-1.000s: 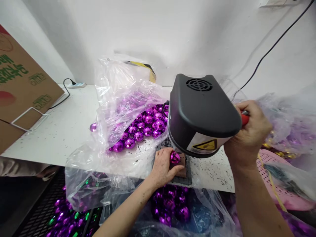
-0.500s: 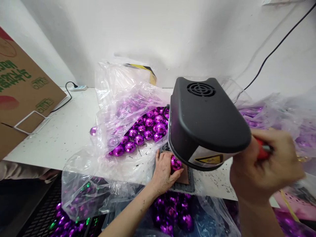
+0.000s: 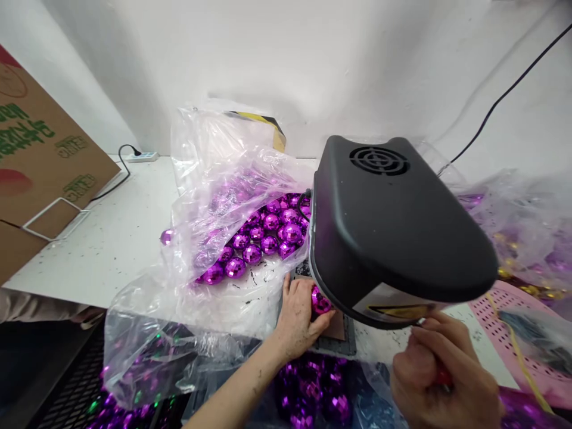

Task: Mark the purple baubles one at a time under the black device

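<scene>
My left hand (image 3: 297, 319) is closed around a shiny purple mirror-ball ornament (image 3: 320, 300), holding it over a brown pad (image 3: 336, 326) on a dark grey base. Above and to the right looms a black machine housing (image 3: 397, 220) with a round vent and a yellow warning label. In front of the housing's near right end, my right hand (image 3: 447, 372) is wrapped around a red handle (image 3: 443, 376), mostly hidden by the fingers. Whether the handle joins the machine cannot be seen. More purple mirror balls (image 3: 269, 244) spill from a clear plastic bag (image 3: 192, 208) behind my left hand.
Below the table edge lie more purple balls (image 3: 311, 387) in plastic and a black crate (image 3: 58, 381). A cardboard box (image 3: 49, 161) leans at left near a power strip (image 3: 143, 157). At right are a pink perforated basket (image 3: 496, 316) and filled plastic bags (image 3: 536, 214).
My right hand has moved down and left with the red handle, from beside the housing to in front of it. My left hand keeps the ball in nearly the same place.
</scene>
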